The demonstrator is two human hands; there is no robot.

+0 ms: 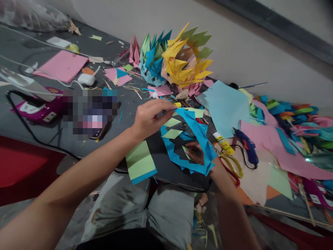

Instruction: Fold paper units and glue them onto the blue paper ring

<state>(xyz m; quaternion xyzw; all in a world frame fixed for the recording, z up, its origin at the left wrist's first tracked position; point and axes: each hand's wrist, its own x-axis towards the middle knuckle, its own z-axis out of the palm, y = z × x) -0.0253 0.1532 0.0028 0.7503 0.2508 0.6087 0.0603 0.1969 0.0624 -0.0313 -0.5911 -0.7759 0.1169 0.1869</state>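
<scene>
A ring of folded blue paper [173, 152] with pointed edges stands tilted above the table's front edge. My left hand [153, 116] is closed in a pinch on its top left edge. Pale green paper pieces [173, 134] show at the ring's left side. Through the ring's opening I see my right hand [196, 152], its fingers closed on a small green paper piece [186, 152]; the wrist is partly hidden by the blue paper. Below my left forearm lies a stack of green paper [140, 160] over blue sheets.
Behind stand spiky paper crowns in yellow [179, 59] and blue [151, 66]. To the right lie a glue stick [223, 143], scissors [235, 165], a blue glue gun [247, 147] and a light blue sheet [225, 104]. A phone [100, 133] and a purple power strip [39, 107] are left.
</scene>
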